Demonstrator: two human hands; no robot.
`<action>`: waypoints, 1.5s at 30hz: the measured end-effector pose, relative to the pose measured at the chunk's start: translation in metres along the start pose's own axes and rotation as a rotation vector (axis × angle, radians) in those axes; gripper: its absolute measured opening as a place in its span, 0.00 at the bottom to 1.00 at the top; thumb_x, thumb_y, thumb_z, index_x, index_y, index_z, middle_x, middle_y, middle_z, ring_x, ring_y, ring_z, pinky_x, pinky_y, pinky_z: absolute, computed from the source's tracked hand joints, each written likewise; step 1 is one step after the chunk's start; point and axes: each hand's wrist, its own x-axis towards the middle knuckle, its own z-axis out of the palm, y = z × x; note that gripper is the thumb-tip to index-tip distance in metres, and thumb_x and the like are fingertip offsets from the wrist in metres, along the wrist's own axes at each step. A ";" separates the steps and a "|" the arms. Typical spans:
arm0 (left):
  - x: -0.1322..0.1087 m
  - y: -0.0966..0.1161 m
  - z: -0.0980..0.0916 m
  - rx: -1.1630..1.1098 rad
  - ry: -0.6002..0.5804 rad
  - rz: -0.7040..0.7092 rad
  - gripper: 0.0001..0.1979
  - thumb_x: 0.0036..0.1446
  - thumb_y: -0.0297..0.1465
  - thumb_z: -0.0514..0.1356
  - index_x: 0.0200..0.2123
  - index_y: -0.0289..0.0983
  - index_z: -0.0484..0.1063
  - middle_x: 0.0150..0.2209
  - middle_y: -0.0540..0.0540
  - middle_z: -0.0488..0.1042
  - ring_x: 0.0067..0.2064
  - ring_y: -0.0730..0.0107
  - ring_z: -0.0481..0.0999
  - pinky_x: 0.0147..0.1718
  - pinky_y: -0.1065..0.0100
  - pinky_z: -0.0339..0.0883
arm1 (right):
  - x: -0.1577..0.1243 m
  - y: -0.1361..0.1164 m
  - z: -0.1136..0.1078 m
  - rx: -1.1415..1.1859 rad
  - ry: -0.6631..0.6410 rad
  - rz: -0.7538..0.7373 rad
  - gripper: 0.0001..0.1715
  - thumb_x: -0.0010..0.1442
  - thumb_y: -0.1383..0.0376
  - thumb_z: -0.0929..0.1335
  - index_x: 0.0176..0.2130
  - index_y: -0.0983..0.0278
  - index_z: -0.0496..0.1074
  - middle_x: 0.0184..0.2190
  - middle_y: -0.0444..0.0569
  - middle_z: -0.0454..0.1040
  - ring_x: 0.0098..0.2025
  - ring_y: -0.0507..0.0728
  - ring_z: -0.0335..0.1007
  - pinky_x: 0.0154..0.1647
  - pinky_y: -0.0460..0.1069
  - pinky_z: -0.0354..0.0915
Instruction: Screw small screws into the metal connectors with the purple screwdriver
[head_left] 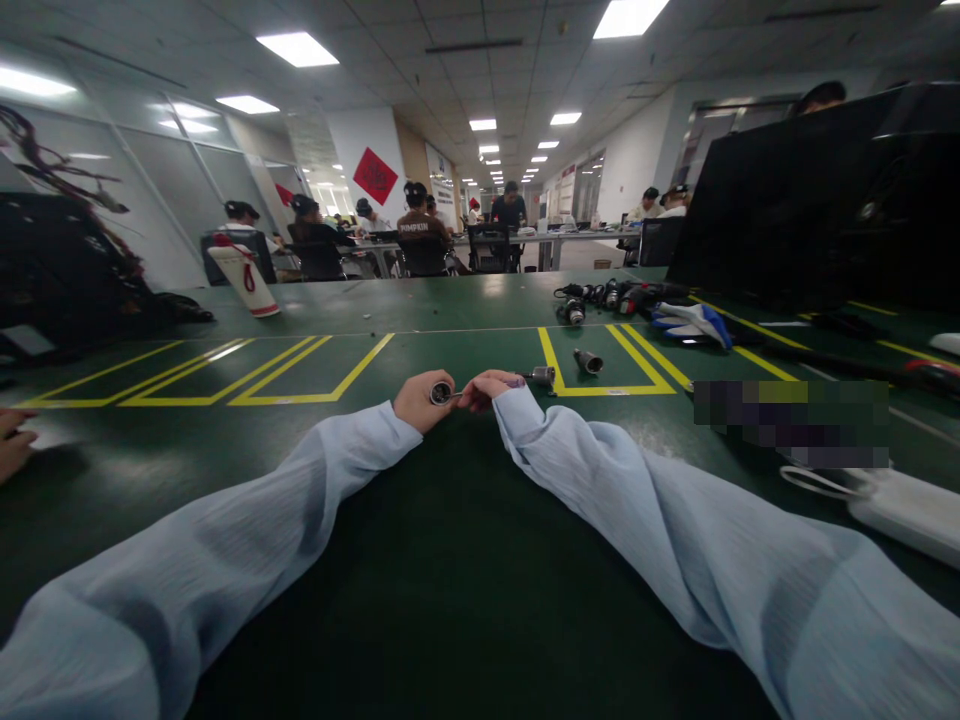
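My left hand [418, 402] is closed around a round metal connector shell [440, 392], its open ringed end turned toward me. Close by on the right, my right hand [486, 388] pinches a thin rod-like piece [457, 395] whose tip reaches the shell's rim. I cannot make out whether the tip goes inside. Just beyond my right fingers lies a second cylindrical metal part [541, 376], partly hidden by the hand. Another metal connector part [589, 361] rests on its side within the yellow-taped box.
Yellow tape outlines [289, 400] mark the green table [450, 300]. Cables and metal connectors [575, 311] lie at the back right beside blue-white gloves [694, 325]. A white cup [244, 280] stands back left. Dark equipment [787, 210] rises at right. Another person's hand [13, 442] shows far left.
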 end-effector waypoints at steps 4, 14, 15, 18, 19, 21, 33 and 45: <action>0.000 0.002 0.000 0.052 -0.009 0.021 0.11 0.45 0.38 0.57 0.23 0.34 0.64 0.21 0.50 0.67 0.25 0.73 0.66 0.24 0.73 0.58 | -0.008 -0.004 0.006 -0.082 0.067 -0.137 0.08 0.48 0.66 0.63 0.21 0.65 0.68 0.17 0.44 0.71 0.20 0.48 0.63 0.23 0.43 0.61; 0.000 -0.001 0.002 0.170 -0.015 0.072 0.11 0.46 0.37 0.54 0.23 0.35 0.64 0.21 0.50 0.67 0.24 0.73 0.66 0.23 0.73 0.58 | -0.012 -0.001 0.013 -0.350 0.147 -0.293 0.09 0.49 0.65 0.62 0.23 0.65 0.69 0.20 0.43 0.70 0.23 0.48 0.63 0.27 0.44 0.60; 0.000 -0.001 0.002 0.174 -0.021 0.067 0.10 0.46 0.37 0.54 0.23 0.35 0.65 0.21 0.50 0.67 0.24 0.73 0.66 0.23 0.73 0.58 | -0.012 -0.001 0.013 -0.353 0.146 -0.309 0.09 0.49 0.65 0.62 0.23 0.65 0.69 0.20 0.43 0.70 0.24 0.49 0.63 0.28 0.44 0.61; 0.000 0.000 0.001 0.180 -0.039 0.041 0.10 0.46 0.36 0.54 0.23 0.35 0.65 0.22 0.49 0.67 0.24 0.72 0.66 0.23 0.72 0.58 | -0.013 -0.001 0.013 -0.340 0.122 -0.326 0.10 0.50 0.65 0.62 0.23 0.65 0.69 0.21 0.44 0.70 0.24 0.49 0.64 0.28 0.45 0.61; 0.000 0.000 0.001 0.184 -0.042 0.034 0.09 0.46 0.36 0.54 0.23 0.35 0.65 0.22 0.49 0.68 0.25 0.72 0.67 0.23 0.72 0.58 | -0.013 -0.001 0.013 -0.341 0.104 -0.327 0.10 0.50 0.65 0.62 0.23 0.65 0.69 0.21 0.44 0.70 0.24 0.49 0.64 0.28 0.45 0.61; 0.000 0.000 0.001 0.193 -0.056 0.026 0.08 0.44 0.34 0.55 0.24 0.35 0.66 0.23 0.48 0.69 0.26 0.71 0.68 0.25 0.72 0.59 | -0.013 0.001 0.013 -0.357 0.065 -0.323 0.10 0.50 0.65 0.62 0.22 0.65 0.69 0.21 0.44 0.70 0.24 0.50 0.64 0.27 0.45 0.61; 0.000 0.002 0.001 0.214 -0.107 0.026 0.10 0.46 0.38 0.55 0.23 0.36 0.65 0.22 0.49 0.68 0.25 0.70 0.67 0.23 0.72 0.57 | -0.017 -0.002 0.015 -0.435 0.120 -0.323 0.11 0.49 0.65 0.62 0.22 0.65 0.70 0.20 0.44 0.68 0.23 0.50 0.63 0.27 0.45 0.60; 0.001 0.005 0.001 0.254 -0.206 0.044 0.09 0.46 0.36 0.55 0.23 0.36 0.65 0.23 0.48 0.68 0.26 0.68 0.68 0.24 0.71 0.57 | -0.008 0.001 0.018 -0.499 0.180 -0.241 0.14 0.50 0.62 0.62 0.18 0.64 0.68 0.19 0.45 0.69 0.25 0.52 0.66 0.29 0.47 0.62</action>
